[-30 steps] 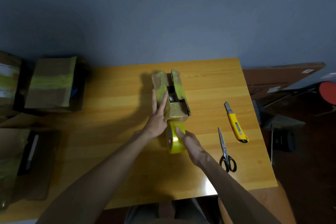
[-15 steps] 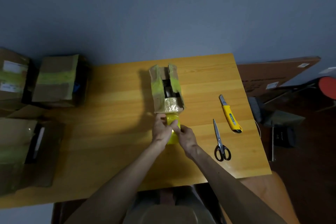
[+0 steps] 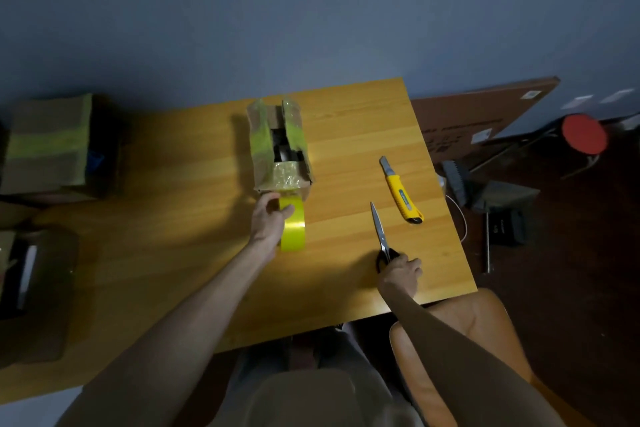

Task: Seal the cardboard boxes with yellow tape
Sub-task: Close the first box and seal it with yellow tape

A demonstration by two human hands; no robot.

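The left hand (image 3: 268, 218) grasps the yellow tape roll (image 3: 292, 225), fingers curled over its top edge and thumb on the shiny outer face. The roll stands on edge on the desk (image 3: 173, 218), right against the near end of the small cardboard box (image 3: 277, 149). The right hand (image 3: 400, 270) is well apart from it near the desk's right front corner, its fingers closed over the black handles of the scissors (image 3: 382, 239). The scissors lie flat, blades together and pointing away from the person.

The box sits mid-desk, lengthwise away from the person. Its two long top flaps, streaked with yellow tape, stand partly open, with something dark showing in the gap. A crinkled patch of tape covers the near end of the top.

A yellow utility knife (image 3: 400, 191) lies just beyond and to the right of the scissor blades, not touching them. At the far left, a larger box (image 3: 48, 146) carries a band of yellow tape, and another box (image 3: 31, 288) sits nearer, in shadow. An orange chair (image 3: 467, 340) stands at the desk's right front. On the floor to the right are a red stool (image 3: 584, 134) and a brown cardboard sheet (image 3: 485, 111) leaning on the wall.
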